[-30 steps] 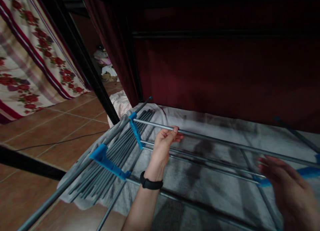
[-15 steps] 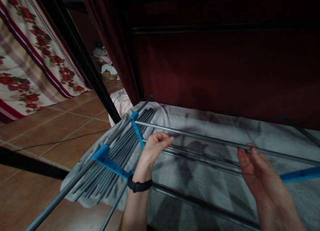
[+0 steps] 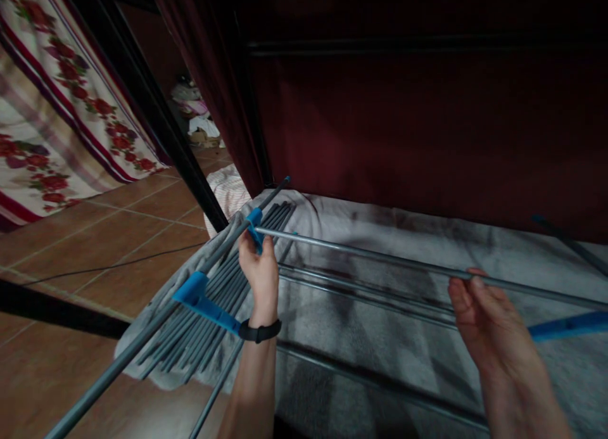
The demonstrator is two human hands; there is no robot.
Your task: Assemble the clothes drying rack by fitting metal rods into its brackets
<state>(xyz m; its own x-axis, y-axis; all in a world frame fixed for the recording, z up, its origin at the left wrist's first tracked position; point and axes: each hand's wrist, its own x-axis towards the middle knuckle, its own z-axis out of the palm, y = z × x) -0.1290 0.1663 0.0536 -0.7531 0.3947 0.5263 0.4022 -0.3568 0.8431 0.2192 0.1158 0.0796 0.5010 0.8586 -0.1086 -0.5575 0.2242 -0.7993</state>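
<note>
My left hand, with a black band at its wrist, closes its fingers around the far blue plastic bracket, beside the end of a long grey metal tube. That tube runs rightward from the bracket. Further along it, my right hand pinches the tube between thumb and fingers. A nearer blue bracket sits on the same slanting grey pole. Two lower tubes cross behind my hands. On the right a blue arm shows past my right hand.
Several loose grey tubes lie in a bundle on the grey blanket. Black posts stand at the left, with a dark red cloth behind. A cable crosses the tiled floor; a floral cloth hangs beyond.
My left hand has moved left and away from me, from beside the tube to the far blue bracket, and now grips it. My right hand keeps its hold on the tube.
</note>
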